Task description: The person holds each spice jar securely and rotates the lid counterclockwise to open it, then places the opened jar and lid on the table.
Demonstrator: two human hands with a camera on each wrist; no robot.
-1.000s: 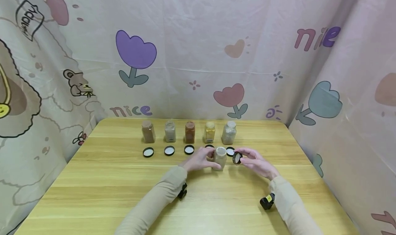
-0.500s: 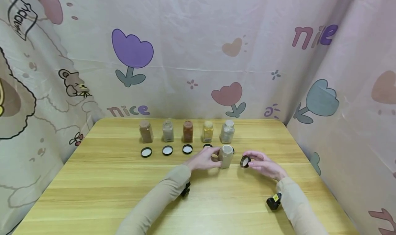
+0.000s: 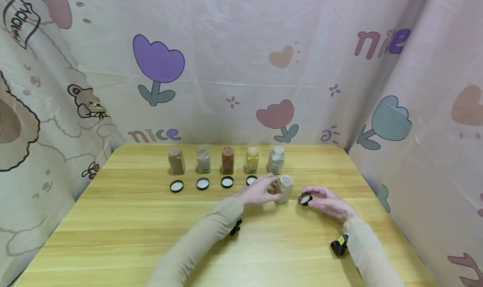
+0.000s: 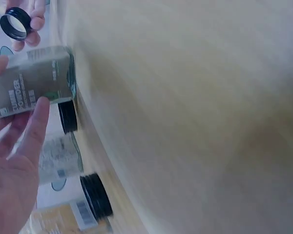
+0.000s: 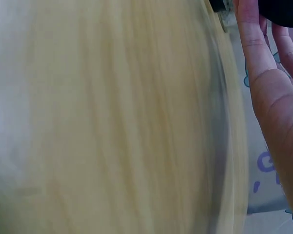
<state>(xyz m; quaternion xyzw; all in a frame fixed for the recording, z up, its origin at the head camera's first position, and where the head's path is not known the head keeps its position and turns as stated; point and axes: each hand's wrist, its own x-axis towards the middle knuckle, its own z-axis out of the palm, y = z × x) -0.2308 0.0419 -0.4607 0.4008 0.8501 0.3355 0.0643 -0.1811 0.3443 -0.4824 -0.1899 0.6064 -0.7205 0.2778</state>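
Note:
My left hand [image 3: 259,191] grips an uncapped, clear spice jar [image 3: 285,190] of greyish-tan powder, thumb on one side and fingers on the other. In the left wrist view, white print reading "powder" shows on this jar [image 4: 31,85]; its base looks close to the tabletop, but contact is unclear. To its right, my right hand [image 3: 329,202] pinches a black lid [image 3: 305,199] with a white inner face, tilted and apart from the jar. In the right wrist view only a dark piece of that lid [image 5: 283,10] shows at the top edge.
Several uncapped jars stand in a row at the back: brown [image 3: 176,161], pale grey [image 3: 203,160], red-brown [image 3: 228,161], yellow [image 3: 252,160] and whitish [image 3: 276,160]. Black lids [image 3: 176,186] lie before them; one [image 4: 67,116] is hidden from the head view. A printed curtain [image 3: 211,90] hangs behind the table.
Both hands have moved right, the left with the powder jar and the right with the black lid. The lid now faces more upward. The head view has shifted slightly.

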